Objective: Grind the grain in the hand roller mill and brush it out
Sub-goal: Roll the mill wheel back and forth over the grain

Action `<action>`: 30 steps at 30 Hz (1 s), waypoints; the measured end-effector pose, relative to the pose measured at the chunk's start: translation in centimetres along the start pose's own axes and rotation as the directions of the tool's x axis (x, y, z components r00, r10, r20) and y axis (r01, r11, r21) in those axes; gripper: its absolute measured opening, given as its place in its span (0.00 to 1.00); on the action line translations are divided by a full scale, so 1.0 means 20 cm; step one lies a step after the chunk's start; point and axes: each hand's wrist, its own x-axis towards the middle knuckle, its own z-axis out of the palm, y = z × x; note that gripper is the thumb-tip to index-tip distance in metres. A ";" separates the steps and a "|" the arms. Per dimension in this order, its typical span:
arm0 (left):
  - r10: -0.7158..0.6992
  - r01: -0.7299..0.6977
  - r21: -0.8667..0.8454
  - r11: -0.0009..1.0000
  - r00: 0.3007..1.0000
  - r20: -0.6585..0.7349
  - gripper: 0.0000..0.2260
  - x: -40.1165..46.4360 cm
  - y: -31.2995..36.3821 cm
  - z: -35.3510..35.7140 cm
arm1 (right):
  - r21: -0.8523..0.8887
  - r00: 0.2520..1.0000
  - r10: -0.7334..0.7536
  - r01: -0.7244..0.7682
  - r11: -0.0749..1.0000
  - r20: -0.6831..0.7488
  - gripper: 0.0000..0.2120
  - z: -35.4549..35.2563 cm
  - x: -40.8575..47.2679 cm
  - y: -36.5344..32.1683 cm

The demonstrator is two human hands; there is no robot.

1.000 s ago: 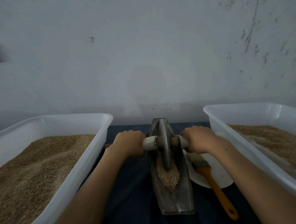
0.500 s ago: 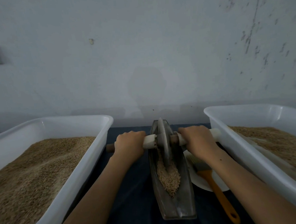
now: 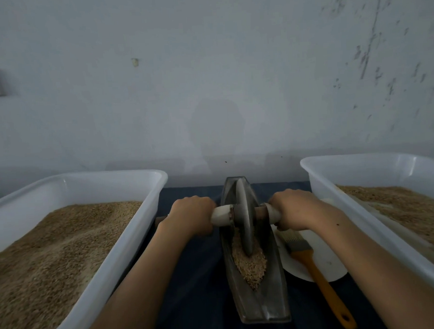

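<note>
A boat-shaped metal trough (image 3: pixel 264 302) lies lengthwise in the middle of the dark cloth. A grey roller wheel (image 3: pixel 244 218) stands upright in it, on a wooden axle with pale handles. My left hand (image 3: pixel 191 214) grips the left handle and my right hand (image 3: pixel 295 208) grips the right one. A small heap of grain (image 3: pixel 251 265) lies in the trough just in front of the wheel. A brush (image 3: pixel 314 267) with an orange handle rests on a white plate (image 3: pixel 326 264) to the right of the trough.
Two large white tubs flank the mill, the left tub (image 3: pixel 129 234) and the right tub (image 3: pixel 343 198), both holding grain. A plain wall stands close behind. Dark blue cloth (image 3: pixel 197 291) covers the surface between them.
The wheel has rolled slightly back toward me from the far end of the trough, both hands moving with its handles. The grain heap stays in front of it.
</note>
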 end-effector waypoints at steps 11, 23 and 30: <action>-0.053 0.059 0.014 0.998 0.961 -0.270 0.09 0.01 0.01 0.06 | -0.026 0.964 0.026 -0.034 0.999 -0.263 0.06 0.06 0.03 -0.01; -0.003 0.004 0.013 1.000 0.999 -0.051 0.17 0.00 -0.01 0.01 | 0.006 0.998 -0.016 0.016 1.000 -0.057 0.07 0.01 0.01 0.02; -0.020 0.020 -0.029 0.999 1.000 0.014 0.19 0.00 0.00 0.00 | 0.002 1.000 -0.014 0.014 1.000 -0.004 0.07 0.02 0.02 0.02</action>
